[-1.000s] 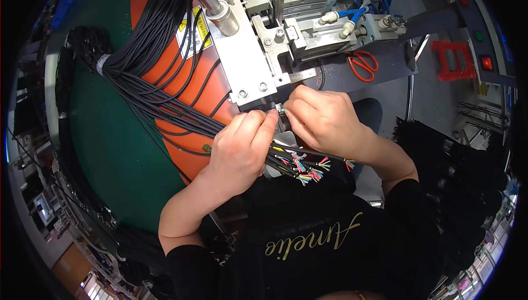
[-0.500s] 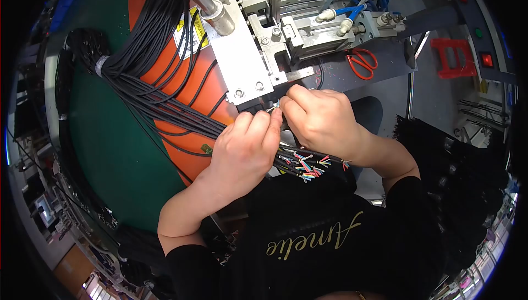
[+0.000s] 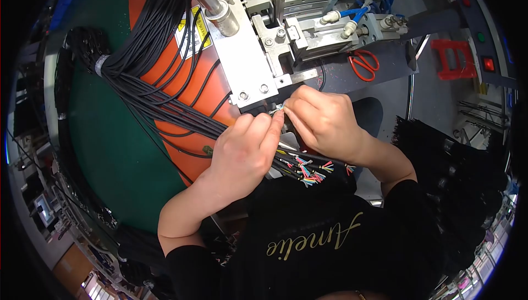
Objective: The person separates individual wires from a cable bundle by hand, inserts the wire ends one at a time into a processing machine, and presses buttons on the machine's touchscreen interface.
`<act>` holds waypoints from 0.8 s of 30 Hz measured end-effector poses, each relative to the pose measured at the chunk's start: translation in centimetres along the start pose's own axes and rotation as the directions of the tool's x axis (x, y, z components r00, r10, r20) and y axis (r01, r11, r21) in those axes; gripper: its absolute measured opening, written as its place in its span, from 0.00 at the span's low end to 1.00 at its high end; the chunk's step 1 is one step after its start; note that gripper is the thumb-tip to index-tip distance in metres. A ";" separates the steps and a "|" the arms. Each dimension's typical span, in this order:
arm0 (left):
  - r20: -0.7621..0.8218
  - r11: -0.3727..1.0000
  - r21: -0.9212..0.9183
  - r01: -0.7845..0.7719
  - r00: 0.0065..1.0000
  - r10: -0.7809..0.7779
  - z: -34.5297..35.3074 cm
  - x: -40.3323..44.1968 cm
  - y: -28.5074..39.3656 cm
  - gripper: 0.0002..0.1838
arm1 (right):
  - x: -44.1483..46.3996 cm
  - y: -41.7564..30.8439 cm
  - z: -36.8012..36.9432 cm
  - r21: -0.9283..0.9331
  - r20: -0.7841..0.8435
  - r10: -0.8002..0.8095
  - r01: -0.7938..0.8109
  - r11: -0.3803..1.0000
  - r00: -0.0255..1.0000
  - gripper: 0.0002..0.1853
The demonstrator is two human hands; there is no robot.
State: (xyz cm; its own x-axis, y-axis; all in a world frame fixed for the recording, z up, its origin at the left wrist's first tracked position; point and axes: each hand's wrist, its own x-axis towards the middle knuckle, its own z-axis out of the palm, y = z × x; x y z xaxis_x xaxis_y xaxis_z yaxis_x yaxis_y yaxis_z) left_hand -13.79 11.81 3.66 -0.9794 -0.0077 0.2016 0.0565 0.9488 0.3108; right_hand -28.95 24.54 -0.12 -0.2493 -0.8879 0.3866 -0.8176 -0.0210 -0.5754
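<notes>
My left hand (image 3: pixel 245 154) is closed over a black cable, its thumb and forefinger pinched close to the cable's stripped end. Fine colored wires (image 3: pixel 279 108) show between the two hands, just below the machine's metal plate (image 3: pixel 245 77). The fingertips of my right hand (image 3: pixel 324 118) pinch these wires from the other side. Under both hands runs a bundle of black cables (image 3: pixel 187 114). Its stripped ends, with red, blue, white and yellow wire ends (image 3: pixel 309 171), fan out below my right hand. The cable inside my left palm is mostly hidden.
Pneumatic cylinders (image 3: pixel 324 36) with blue hoses sit behind the plate. Red-handled scissors (image 3: pixel 363 65) lie to their right. An orange surface (image 3: pixel 181 83) and a green mat (image 3: pixel 121 162) are at left. More black cables (image 3: pixel 467 179) hang at right.
My right hand's fingers have shifted slightly at the wires. The machine and the cable ends appear a little further right in view. My left hand has stayed almost in place.
</notes>
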 end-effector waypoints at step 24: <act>-0.130 0.970 -0.149 0.193 0.968 -0.213 -0.7 -1.3 -1.5 0.20 | 0.5 1.5 0.2 0.418 0.150 0.242 -0.283 0.864 0.959 0.03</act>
State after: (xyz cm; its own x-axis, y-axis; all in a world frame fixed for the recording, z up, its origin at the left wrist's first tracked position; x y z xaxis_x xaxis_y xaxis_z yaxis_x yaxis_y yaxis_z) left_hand -12.42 10.13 3.60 -0.9355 -0.2502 0.2495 -0.1055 0.8716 0.4788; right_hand -30.19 24.00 -0.92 -0.3590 -0.9251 0.1236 -0.4187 0.0412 -0.9072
